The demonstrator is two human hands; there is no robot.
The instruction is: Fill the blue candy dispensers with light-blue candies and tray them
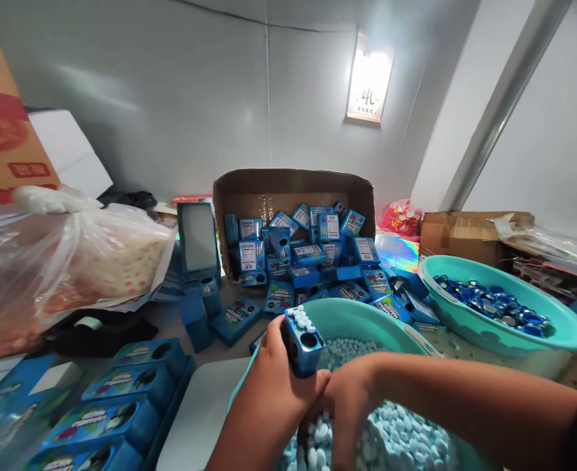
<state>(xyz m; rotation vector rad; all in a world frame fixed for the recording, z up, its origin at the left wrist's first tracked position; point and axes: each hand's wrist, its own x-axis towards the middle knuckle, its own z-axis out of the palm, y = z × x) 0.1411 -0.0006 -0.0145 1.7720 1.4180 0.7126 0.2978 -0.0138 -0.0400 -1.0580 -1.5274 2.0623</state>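
Note:
My left hand is closed around a small blue box, held tilted over the basin. Several white pellets sit at its far end, and a dark round hole shows nearer to me. My right hand reaches down into the pale pellets in the turquoise basin, just below and right of the box. Its fingertips are hidden among the pellets, so their grip does not show. The two hands are close together.
Behind the basin, a cardboard carton lies with many blue boxes spilling out. At right stands a second turquoise basin of shiny blue pieces. Blue boxes fill a tray at left, near a knotted plastic bag.

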